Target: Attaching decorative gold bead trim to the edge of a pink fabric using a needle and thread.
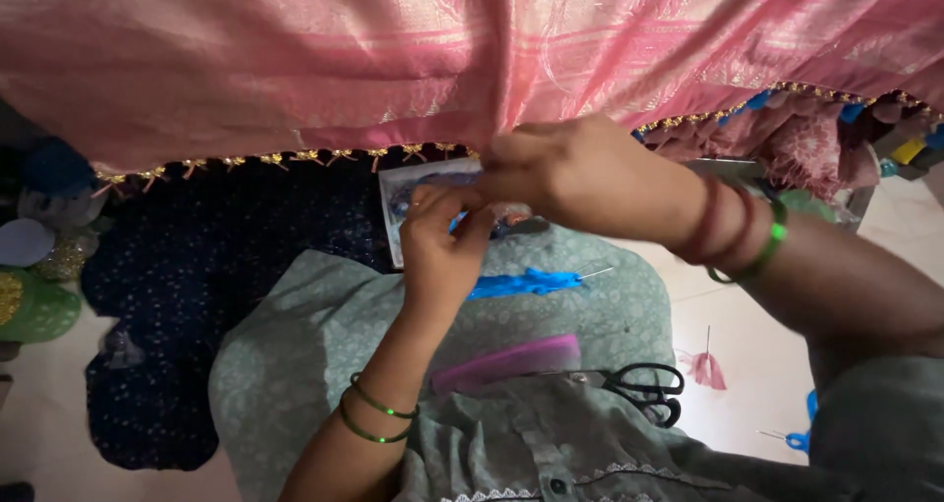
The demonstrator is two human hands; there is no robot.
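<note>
A pink silk cloth [393, 50] with a gold-beaded edge hangs across the top of the view. My right hand [560, 173] pinches that lower edge near the middle. Just below it, my left hand [442, 241] is raised with fingers closed, meeting the right hand at the cloth's edge; what it holds is hidden between the fingers. On my lap, covered by grey-green patterned fabric [324, 335], lie a bundle of blue thread with a needle [531, 284], a pink comb [511, 361] and black-handled scissors [649, 389].
A dark blue spotted cloth [187, 295] lies on the floor at left. A small clear packet [418, 192] sits behind my hands. A pink tassel [703, 367] lies on the pale floor at right. Green and round items [29, 295] sit at the far left.
</note>
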